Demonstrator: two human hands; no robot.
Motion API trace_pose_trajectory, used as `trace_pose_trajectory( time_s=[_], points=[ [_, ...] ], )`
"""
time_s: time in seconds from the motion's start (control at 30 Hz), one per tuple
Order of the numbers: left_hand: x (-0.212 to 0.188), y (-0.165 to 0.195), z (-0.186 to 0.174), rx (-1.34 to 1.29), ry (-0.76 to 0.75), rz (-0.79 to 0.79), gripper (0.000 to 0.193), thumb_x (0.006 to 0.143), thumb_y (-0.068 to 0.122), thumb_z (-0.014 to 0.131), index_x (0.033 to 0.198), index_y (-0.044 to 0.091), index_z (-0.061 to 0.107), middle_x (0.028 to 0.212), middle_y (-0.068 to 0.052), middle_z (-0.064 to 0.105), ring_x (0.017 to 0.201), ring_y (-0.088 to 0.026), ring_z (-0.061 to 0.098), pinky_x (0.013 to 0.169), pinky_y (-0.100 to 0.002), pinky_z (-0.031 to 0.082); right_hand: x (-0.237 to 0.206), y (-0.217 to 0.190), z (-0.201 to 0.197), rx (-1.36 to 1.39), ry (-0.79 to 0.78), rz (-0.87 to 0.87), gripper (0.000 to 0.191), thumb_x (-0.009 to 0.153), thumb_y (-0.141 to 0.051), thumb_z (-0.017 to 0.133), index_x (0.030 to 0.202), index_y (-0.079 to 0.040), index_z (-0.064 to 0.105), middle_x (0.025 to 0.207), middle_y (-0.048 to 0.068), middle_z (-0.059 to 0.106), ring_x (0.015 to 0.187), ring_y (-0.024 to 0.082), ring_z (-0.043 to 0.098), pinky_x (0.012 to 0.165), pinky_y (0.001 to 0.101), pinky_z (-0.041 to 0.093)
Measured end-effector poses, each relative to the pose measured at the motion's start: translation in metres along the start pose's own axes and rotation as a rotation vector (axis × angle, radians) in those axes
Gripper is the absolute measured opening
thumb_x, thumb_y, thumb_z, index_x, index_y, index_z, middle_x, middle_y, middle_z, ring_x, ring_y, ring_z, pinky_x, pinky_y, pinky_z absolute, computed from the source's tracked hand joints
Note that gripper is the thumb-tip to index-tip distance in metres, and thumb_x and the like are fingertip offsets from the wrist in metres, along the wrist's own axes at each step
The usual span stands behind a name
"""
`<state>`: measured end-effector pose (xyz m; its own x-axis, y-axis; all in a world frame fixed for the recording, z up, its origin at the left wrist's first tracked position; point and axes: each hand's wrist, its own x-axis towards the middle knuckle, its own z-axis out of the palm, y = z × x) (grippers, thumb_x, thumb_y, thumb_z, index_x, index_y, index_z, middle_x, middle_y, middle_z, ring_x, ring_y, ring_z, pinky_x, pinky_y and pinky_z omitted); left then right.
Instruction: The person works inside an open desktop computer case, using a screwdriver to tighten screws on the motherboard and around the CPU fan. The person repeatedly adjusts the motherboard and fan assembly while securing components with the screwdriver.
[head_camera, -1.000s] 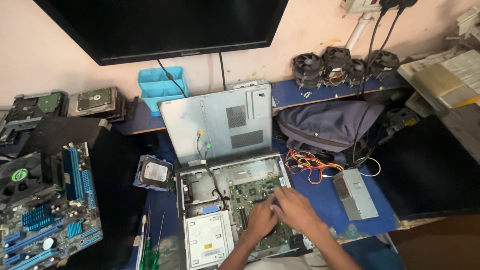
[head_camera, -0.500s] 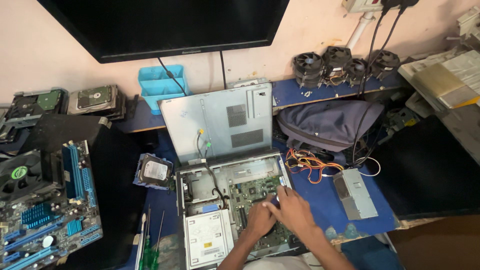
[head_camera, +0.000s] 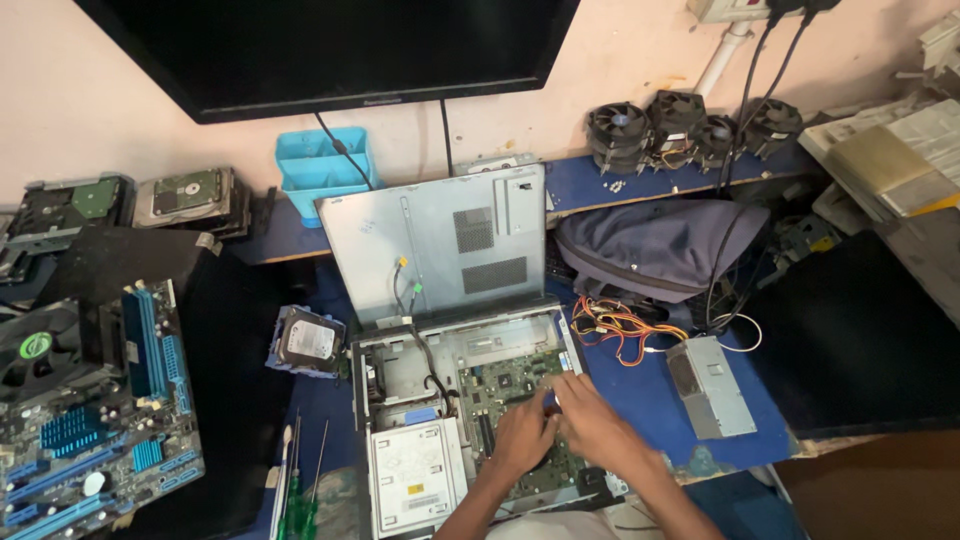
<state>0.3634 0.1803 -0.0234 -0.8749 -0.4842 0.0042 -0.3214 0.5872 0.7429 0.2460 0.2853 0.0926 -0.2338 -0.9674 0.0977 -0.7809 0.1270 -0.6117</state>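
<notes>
A pale pink wall (head_camera: 120, 110) runs across the top, lit softly and evenly. A black monitor (head_camera: 330, 45) hangs against it, with two cables dropping from its lower edge. At the upper right, a white socket box (head_camera: 735, 10) sits on the wall with black plugs in it, and a white pipe (head_camera: 722, 60) slants down from it. Below the wall is a blue shelf (head_camera: 600, 185), raised a little above a blue table (head_camera: 650, 385). Black mats (head_camera: 850, 340) cover the table at the left and right. At the lower right, past the table edge, a brown surface (head_camera: 870, 490) shows.
</notes>
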Motion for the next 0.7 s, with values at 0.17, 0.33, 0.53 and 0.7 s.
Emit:
trace_pose_trajectory(
  time_s=[0.17,0.33,0.53,0.7],
  points=[
    [0.0,-0.006,0.006,0.0,-0.006,-0.02,0.053,0.085,0.018,0.067,0.133,0.0,0.053,0.104,-0.027,0.071,0.091,-0.048,0.067,0.08,-0.056,0.053,0.009,-0.026,0.0,-0.123,0.025,0.304,0.048,0.086,-0.03,0.073,0.117,-0.001,0.051,0.114,0.023,0.063,0.109,0.044,0.059,0.088,0.0516,0.051],
    [-0.001,-0.002,0.002,-0.004,-0.019,0.001,0.048,0.089,0.019,0.065,0.132,0.001,0.053,0.101,-0.027,0.071,0.089,-0.047,0.069,0.079,-0.055,0.054,0.014,-0.036,-0.004,-0.229,-0.215,0.616,0.044,0.099,-0.043,0.061,0.121,-0.007,0.049,0.109,0.019,0.069,0.108,0.039,0.067,0.088,0.0494,0.055],
    [-0.004,0.009,-0.007,-0.06,0.043,0.078,0.037,0.089,0.017,0.065,0.123,0.005,0.056,0.099,-0.023,0.073,0.086,-0.045,0.07,0.075,-0.054,0.054,0.002,-0.009,-0.015,-0.167,-0.148,0.092,0.039,0.077,-0.003,0.067,0.113,-0.006,0.053,0.116,0.021,0.056,0.112,0.042,0.057,0.089,0.0494,0.05],
    [-0.002,0.009,-0.007,-0.042,0.003,0.045,0.041,0.087,0.015,0.065,0.125,0.002,0.053,0.098,-0.025,0.071,0.085,-0.048,0.068,0.074,-0.056,0.054,0.003,-0.011,-0.012,-0.067,-0.042,0.115,0.049,0.079,-0.019,0.076,0.119,-0.003,0.05,0.112,0.022,0.057,0.106,0.044,0.057,0.087,0.0512,0.05]
  ],
)
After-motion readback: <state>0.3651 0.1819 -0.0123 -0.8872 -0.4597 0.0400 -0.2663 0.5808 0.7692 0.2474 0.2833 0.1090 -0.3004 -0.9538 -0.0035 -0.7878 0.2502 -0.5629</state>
